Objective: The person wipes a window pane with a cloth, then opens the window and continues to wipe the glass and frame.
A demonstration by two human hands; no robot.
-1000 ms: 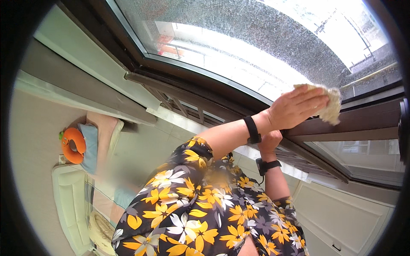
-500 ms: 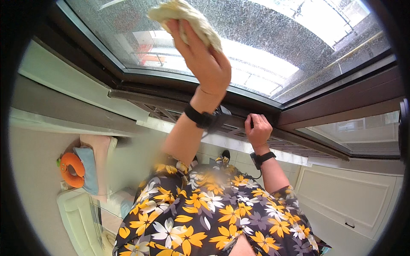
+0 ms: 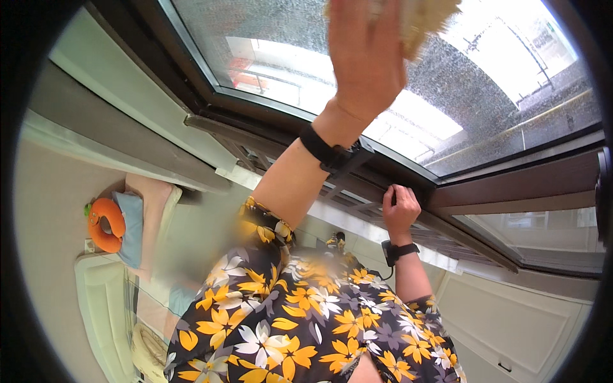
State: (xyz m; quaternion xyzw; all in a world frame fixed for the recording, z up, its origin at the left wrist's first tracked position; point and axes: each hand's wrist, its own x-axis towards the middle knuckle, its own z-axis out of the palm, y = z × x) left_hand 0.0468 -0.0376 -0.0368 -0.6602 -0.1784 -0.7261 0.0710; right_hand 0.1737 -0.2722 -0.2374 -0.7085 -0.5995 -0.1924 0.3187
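Observation:
My left hand [image 3: 367,67] reaches up to the window pane [image 3: 274,29], its fingers closed round a pale yellowish cloth [image 3: 429,22]. The cloth lies near the top edge of the view, against the wet-looking, speckled glass; part of it is hidden behind my fingers or cut off. Lower and to the right, my right hand [image 3: 402,209] has its fingers curled over the dark rail [image 3: 375,212] below the window. Its fingertips are partly hidden. Each wrist wears a black strap.
A dark window frame [image 3: 255,115] surrounds the pane. At the right stands another framed pane [image 3: 530,223] above a white cabinet door [image 3: 511,313]. To the left are a grey curtain [image 3: 115,134], an orange neck pillow [image 3: 105,236] and a blue cushion [image 3: 132,233].
My left hand has moved up and to the right across the glass with the cloth. The whole view has shifted slightly; my right hand stays at the rail.

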